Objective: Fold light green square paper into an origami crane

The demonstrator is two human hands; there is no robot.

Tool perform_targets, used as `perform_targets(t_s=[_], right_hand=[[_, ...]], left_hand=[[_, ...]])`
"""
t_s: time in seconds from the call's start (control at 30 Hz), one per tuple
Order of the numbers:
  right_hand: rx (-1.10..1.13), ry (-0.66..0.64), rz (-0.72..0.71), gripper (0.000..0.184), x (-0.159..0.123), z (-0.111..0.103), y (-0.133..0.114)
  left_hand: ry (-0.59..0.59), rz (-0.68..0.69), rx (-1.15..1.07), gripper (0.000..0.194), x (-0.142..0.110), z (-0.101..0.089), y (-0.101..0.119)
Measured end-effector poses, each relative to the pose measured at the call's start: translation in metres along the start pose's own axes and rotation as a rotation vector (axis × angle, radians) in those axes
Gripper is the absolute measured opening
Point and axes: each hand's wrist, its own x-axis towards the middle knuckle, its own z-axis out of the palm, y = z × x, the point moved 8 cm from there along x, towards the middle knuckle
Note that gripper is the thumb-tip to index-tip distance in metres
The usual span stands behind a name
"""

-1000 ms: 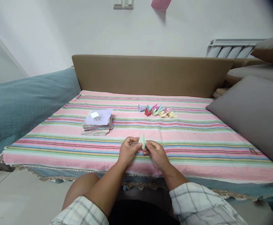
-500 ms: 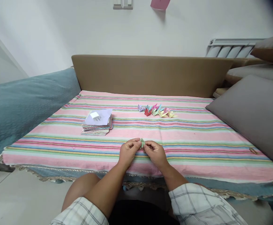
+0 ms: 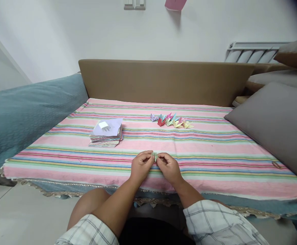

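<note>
A small folded piece of light green paper (image 3: 155, 157) is pinched between my two hands, just above the striped cloth. My left hand (image 3: 141, 166) grips its left side between thumb and fingers. On the other side my right hand (image 3: 169, 167) pinches it the same way. Fingertips cover much of the paper, so its exact folds cannot be made out. Beyond my hands, several folded paper cranes (image 3: 169, 121) in red, pink, blue, purple, green and yellow lie grouped on the cloth.
To the left stands a stack of coloured paper sheets (image 3: 106, 140) with a white plug adapter (image 3: 103, 126) on top. The striped cloth (image 3: 204, 153) covers the seat. Grey cushions (image 3: 273, 119) lean at the right, a brown backrest (image 3: 163, 83) behind. A small brown loop (image 3: 276, 165) lies near the cushion.
The green paper was upright and pointed a second ago; now it looks smaller and partly spread between my fingertips. My hands have drawn slightly closer together. The cranes and the stack are unmoved.
</note>
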Motion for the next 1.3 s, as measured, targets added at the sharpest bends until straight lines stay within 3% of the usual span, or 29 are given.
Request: perform_targets(t_s=[0.3, 0.57, 0.83, 1.0, 1.13, 1.3], right_hand=[[-0.018, 0.023, -0.001, 0.019, 0.000, -0.003, 0.005], [0.223, 0.048, 0.151, 0.027, 0.000, 0.003, 0.019], [0.150, 0.127, 0.141, 0.030, 0.000, -0.003, 0.006], [0.229, 0.116, 0.228, 0.032, -0.001, 0.001, 0.018], [0.160, 0.126, 0.164, 0.029, -0.002, 0.001, 0.019], [0.072, 0.150, 0.100, 0.027, -0.004, -0.001, 0.012]], left_hand=[[-0.010, 0.079, 0.064, 0.010, -0.003, 0.001, 0.012], [0.072, -0.137, -0.181, 0.013, -0.008, 0.004, -0.016], [0.037, -0.028, -0.058, 0.007, -0.010, 0.006, -0.002], [0.048, -0.170, -0.246, 0.015, -0.011, 0.010, -0.015], [0.056, -0.251, -0.396, 0.021, -0.012, 0.014, -0.023], [0.017, -0.270, -0.367, 0.027, -0.011, 0.016, -0.024]])
